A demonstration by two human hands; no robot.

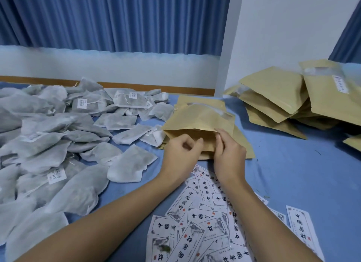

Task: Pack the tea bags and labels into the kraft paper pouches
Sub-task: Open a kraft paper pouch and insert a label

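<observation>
the step in hand looks like opening a fresh pouch [199,119] before filling it. the right grip [230,154] pinches the upper lip of the pouch mouth between thumb and fingers. the left grip [181,150] is curled at the lower lip and seems to pinch it, as if to pull the two sides apart. nothing is seen going in yet.

the next move likely calls for one grip to keep the mouth spread while the other fetches a tea bag from the tea bags [58,136] heaped to the left, then a label from the labels [205,213] scattered just below the wrists.

the pouch is flat, tan kraft paper with a clear window near its far end, its mouth turned toward the person. it lies mid-scene on a stack [242,144] of like pouches on the blue cloth [293,174]. fuller pouches [283,97] are piled well apart to the right.
</observation>
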